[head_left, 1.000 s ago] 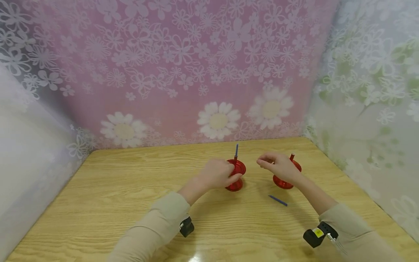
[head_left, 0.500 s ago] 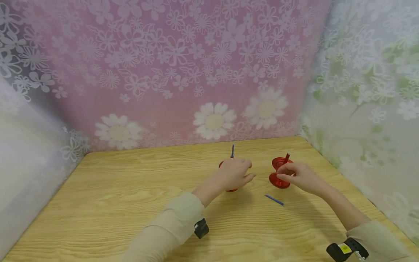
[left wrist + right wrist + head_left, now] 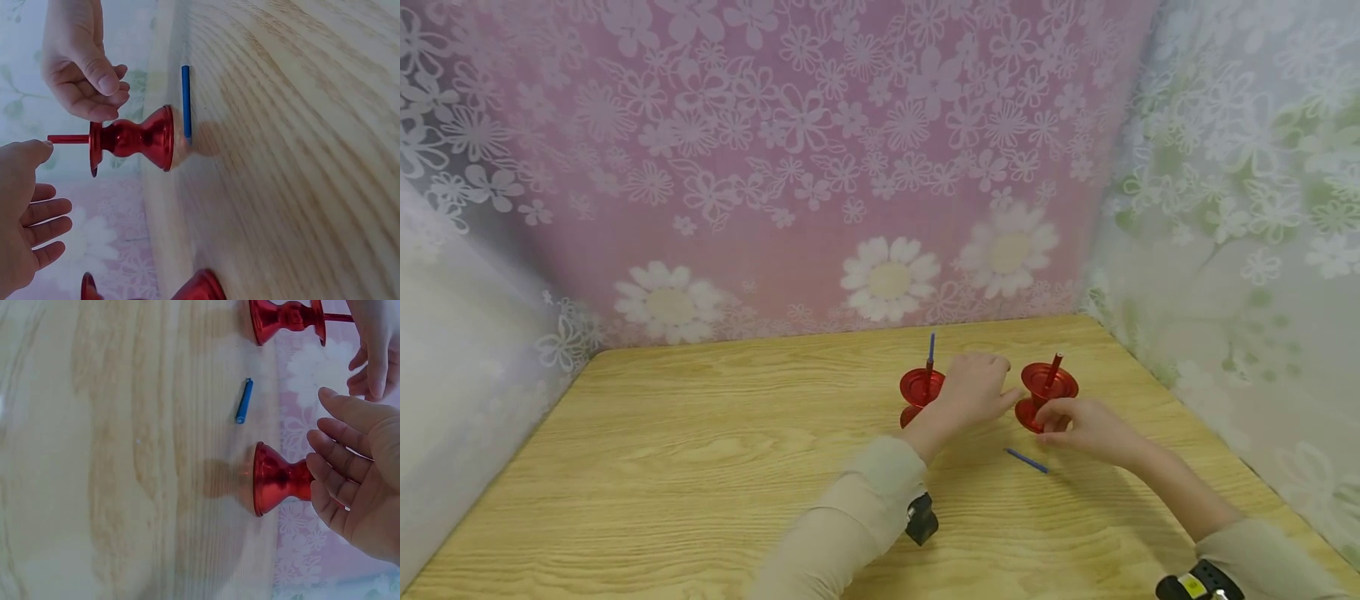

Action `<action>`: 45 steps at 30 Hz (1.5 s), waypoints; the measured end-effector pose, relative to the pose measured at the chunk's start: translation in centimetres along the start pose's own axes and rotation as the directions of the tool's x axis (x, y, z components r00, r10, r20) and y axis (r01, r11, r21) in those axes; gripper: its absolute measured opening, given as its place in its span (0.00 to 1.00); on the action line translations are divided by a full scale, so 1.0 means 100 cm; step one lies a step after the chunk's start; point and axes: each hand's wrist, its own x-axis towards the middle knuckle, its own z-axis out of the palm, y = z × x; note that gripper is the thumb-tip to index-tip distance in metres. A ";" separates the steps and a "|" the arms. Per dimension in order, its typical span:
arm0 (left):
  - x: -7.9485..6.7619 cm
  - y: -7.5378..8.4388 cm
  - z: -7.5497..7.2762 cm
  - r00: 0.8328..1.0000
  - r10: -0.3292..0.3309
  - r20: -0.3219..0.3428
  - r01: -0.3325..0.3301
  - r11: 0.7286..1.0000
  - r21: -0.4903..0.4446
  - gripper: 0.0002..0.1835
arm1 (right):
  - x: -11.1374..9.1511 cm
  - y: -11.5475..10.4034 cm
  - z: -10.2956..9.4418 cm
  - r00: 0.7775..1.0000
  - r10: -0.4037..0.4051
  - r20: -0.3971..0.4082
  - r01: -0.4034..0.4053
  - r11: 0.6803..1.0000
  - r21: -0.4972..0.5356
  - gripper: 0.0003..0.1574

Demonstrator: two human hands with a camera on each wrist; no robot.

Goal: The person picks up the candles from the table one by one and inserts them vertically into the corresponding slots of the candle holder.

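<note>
Two red metal candlesticks stand upright on the table. The left candlestick (image 3: 916,388) carries an upright blue candle (image 3: 932,347) in its tube; my left arm hides part of it. On the right candlestick (image 3: 1049,380), the tube (image 3: 67,139) has nothing blue in it. My left hand (image 3: 976,388) hovers between the candlesticks, fingers extended and holding nothing. Beside the right candlestick's stem is my right hand (image 3: 1093,429), its fingers loosely bent; whether they touch the stem I cannot tell. Another blue candle (image 3: 1027,461) lies on the wood in front of the right candlestick.
The wooden table (image 3: 685,467) ends at a pink flowered backdrop (image 3: 790,183). A pale flowered sheet (image 3: 1225,275) rises along the right side and a white one (image 3: 467,358) along the left. Each wrist wears a black camera band.
My left hand has let go of the left candlestick and moved right. My right hand has drawn back, then lowered beside the right candlestick's stem. The lying candle has stayed put.
</note>
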 end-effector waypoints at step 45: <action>0.022 0.023 0.032 0.999 -0.030 0.040 0.029 0.999 0.013 0.21 | -0.001 0.020 0.025 0.975 -0.118 0.186 0.120 0.993 0.004 0.07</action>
